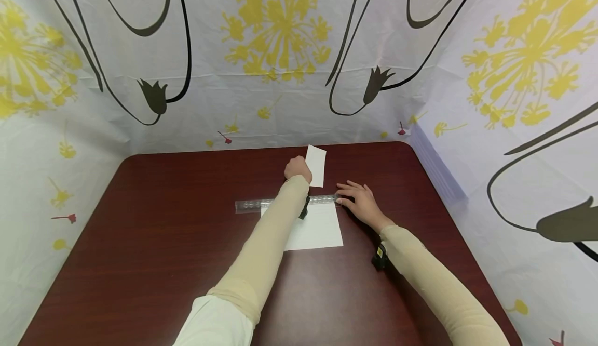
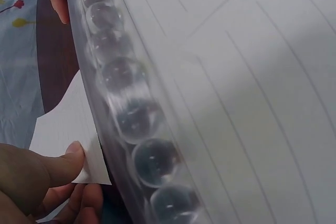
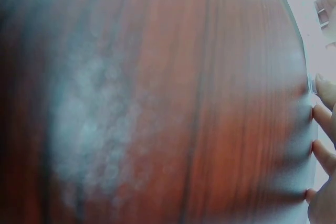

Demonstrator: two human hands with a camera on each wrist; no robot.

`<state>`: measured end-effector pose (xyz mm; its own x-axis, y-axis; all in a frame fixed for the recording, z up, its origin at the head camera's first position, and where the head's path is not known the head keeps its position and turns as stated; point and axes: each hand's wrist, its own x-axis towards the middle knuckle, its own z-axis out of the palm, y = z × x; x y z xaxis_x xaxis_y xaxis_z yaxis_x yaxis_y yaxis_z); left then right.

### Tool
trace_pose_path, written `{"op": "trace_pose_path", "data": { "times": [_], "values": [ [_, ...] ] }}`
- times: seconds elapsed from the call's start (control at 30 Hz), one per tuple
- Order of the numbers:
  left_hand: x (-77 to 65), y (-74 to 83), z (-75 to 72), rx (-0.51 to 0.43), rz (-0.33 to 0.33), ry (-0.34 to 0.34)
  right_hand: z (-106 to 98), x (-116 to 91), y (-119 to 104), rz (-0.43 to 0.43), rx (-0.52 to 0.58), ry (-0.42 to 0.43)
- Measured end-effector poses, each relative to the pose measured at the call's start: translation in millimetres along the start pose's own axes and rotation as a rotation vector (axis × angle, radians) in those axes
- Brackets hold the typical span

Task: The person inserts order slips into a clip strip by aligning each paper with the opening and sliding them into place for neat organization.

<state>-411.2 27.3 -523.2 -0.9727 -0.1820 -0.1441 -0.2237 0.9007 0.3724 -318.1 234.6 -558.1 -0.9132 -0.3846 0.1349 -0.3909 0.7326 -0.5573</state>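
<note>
My left hand (image 1: 297,168) pinches a small piece of white paper (image 1: 316,167) between thumb and curled fingers, seen closely in the left wrist view. A clear ruler (image 1: 248,207) with a row of round bumps lies across the top of a larger white sheet (image 1: 321,231). Faint pencil lines run over that sheet (image 2: 262,77) in the left wrist view. My right hand (image 1: 362,204) lies at the ruler's right end, thumb at the ruler and fingers spread with tips down on the table. The left forearm covers part of the sheet and ruler.
Everything lies on a dark red-brown table (image 1: 177,242) with rounded far corners. A white cloth (image 1: 280,107) with yellow and grey flower prints hangs behind and at both sides. Each wrist wears a small black camera (image 1: 379,257).
</note>
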Motion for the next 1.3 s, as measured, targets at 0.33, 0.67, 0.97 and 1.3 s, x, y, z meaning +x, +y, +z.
{"op": "trace_pose_path", "data": {
  "times": [0.33,0.67,0.97,1.3],
  "values": [
    [-3.2,-3.8,-0.3,0.039,0.018,0.072,0.0,-0.2,-2.0,-0.008,0.009,-0.001],
    [-2.1,-7.6,-3.8,0.030,0.016,0.096,0.6,-1.0,-2.4,-0.003,0.005,-0.009],
    [0.0,-11.2,-7.4,-0.033,0.021,0.100,0.0,-2.2,-4.4,-0.005,0.014,0.001],
    [-9.0,-9.8,-27.3,-0.172,0.055,0.082,0.6,-1.7,-1.0,-0.001,0.008,0.000]
  ]
}}
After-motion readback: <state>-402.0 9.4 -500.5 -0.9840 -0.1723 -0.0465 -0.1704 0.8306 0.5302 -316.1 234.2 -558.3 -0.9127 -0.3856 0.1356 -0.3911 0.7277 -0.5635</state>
